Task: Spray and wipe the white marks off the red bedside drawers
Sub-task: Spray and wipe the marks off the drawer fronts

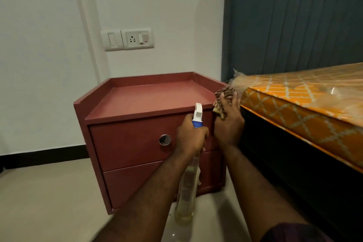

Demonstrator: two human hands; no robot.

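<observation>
The red bedside drawers [137, 143] stand on the floor against the white wall, with two drawer fronts and a round metal knob [165, 140] on the upper one. My left hand [191, 135] grips the neck of a clear spray bottle [187, 186] with a white nozzle, held in front of the upper drawer. My right hand [228, 122] presses a brown patterned cloth [224, 96] against the unit's top right front corner. No white marks show from here.
A bed with an orange patterned mattress [306, 108] in plastic wrap sits tight against the unit's right side, under a blue padded headboard [294, 21]. A switch and socket plate [127, 39] is on the wall above. Pale floor [49, 202] spreads to the left.
</observation>
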